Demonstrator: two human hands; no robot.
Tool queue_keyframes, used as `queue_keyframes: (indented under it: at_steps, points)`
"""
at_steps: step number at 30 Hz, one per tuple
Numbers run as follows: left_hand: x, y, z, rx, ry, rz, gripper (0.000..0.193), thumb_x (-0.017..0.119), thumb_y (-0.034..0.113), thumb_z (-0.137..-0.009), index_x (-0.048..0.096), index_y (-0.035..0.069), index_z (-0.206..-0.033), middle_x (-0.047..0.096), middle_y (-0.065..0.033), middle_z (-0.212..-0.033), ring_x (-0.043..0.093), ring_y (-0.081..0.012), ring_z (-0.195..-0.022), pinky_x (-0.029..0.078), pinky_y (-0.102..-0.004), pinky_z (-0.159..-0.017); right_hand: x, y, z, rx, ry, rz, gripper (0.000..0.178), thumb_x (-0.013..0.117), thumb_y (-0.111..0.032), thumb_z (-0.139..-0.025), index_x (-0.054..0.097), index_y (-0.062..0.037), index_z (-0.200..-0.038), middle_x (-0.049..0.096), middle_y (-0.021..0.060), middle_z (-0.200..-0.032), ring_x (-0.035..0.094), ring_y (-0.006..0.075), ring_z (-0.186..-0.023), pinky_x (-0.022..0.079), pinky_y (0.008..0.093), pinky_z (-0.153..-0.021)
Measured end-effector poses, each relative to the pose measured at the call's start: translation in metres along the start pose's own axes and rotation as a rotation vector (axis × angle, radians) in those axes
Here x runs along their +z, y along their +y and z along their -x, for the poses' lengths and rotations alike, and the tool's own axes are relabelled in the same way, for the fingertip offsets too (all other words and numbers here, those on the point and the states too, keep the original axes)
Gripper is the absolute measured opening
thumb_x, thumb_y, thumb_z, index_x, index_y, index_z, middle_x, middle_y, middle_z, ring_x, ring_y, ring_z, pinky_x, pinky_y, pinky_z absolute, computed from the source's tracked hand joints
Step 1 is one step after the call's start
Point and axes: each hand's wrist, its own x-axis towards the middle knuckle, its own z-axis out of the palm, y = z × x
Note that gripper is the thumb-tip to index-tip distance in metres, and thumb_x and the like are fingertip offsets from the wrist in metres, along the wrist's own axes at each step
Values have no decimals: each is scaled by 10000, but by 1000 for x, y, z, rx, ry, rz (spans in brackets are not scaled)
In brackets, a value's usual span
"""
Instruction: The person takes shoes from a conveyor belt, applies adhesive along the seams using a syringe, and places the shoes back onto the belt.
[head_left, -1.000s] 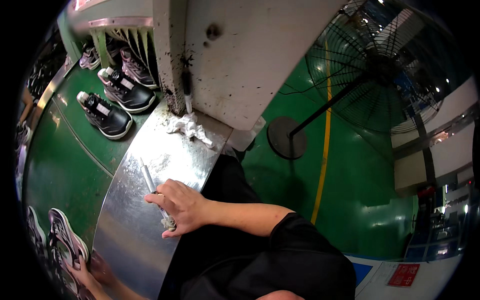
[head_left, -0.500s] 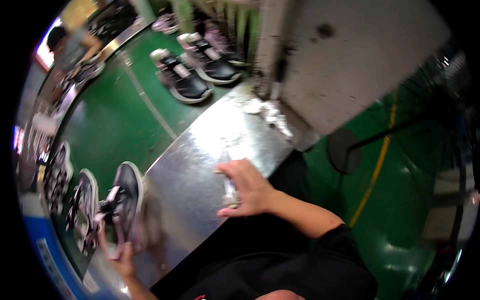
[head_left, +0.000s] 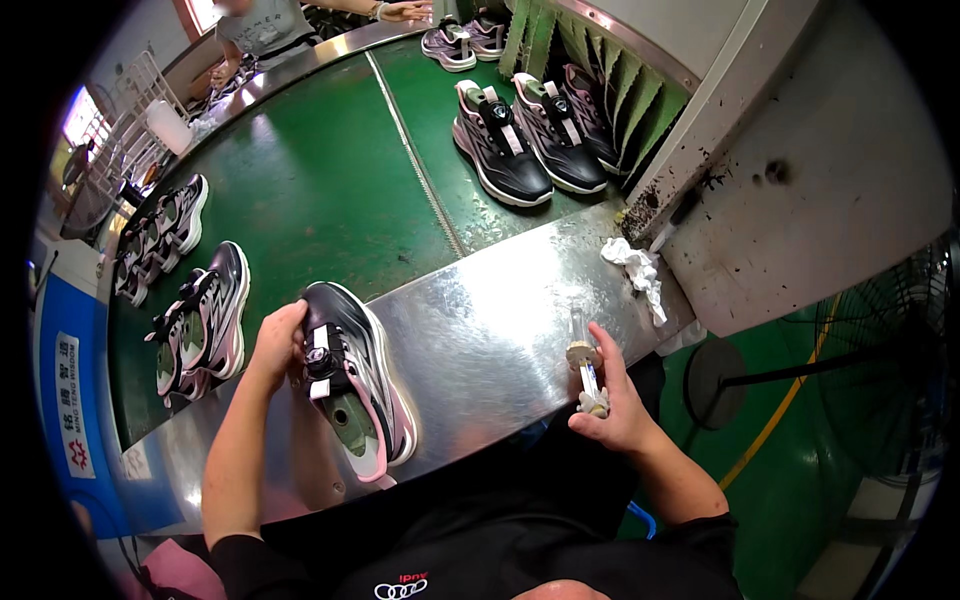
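Observation:
My left hand (head_left: pixel 277 348) is closed on the side of a black sneaker (head_left: pixel 350 375) near its toe. The sneaker has pink trim, a white sole, a round lacing dial and a green insole, and it rests tilted on the metal ledge with its heel toward me. To the right, my right hand (head_left: pixel 622 410) grips a syringe (head_left: pixel 587 375) with a clear barrel and a tan, ragged-looking flange. The syringe's clear end points away from me, over the metal ledge, apart from the sneaker.
Several similar sneakers (head_left: pixel 215 310) stand on the green conveyor belt (head_left: pixel 300 170), others (head_left: pixel 500 145) near a green strip curtain (head_left: pixel 625 85). Crumpled white tissue (head_left: pixel 637 275) lies on the metal ledge (head_left: pixel 470 330) beside a machine housing (head_left: pixel 820 180). A pedestal fan (head_left: pixel 860 350) stands right; a person (head_left: pixel 265 30) sits across.
My left hand has brought a sneaker from the left onto the metal ledge in front of me. My right hand still holds the syringe. The view has turned, and a far person's arm now shows.

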Motion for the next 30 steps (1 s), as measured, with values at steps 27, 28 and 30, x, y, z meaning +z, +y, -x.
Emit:
queue_keyframes:
  at_steps: [27, 28, 30]
  points:
    - [70, 40, 111, 634, -324, 642, 682, 747, 82, -571, 420, 68, -1169, 565, -194, -1046, 574, -275, -972, 480, -371, -832, 74, -142, -56, -179, -571, -1117, 933, 686, -727, -588, 446, -87, -1223, 572, 161, -970, 525, 225, -789, 300, 328, -632]
    - [69, 39, 112, 656, -348, 623, 675, 744, 69, -573, 426, 68, -1168, 567, -194, -1045, 575, -274, -975, 481, -372, -831, 75, -143, -57, -165, -567, -1116, 930, 689, -725, -586, 451, -86, -1219, 572, 162, -972, 527, 227, -788, 300, 328, -633]
    - [67, 37, 111, 688, -439, 630, 640, 732, -15, -596, 461, 56, -1171, 547, -114, -1112, 540, -210, -1063, 444, -355, -913, 76, -143, -57, -146, -565, -1117, 929, 695, -722, -581, 459, -84, -1213, 572, 160, -974, 529, 229, -790, 299, 329, -634]
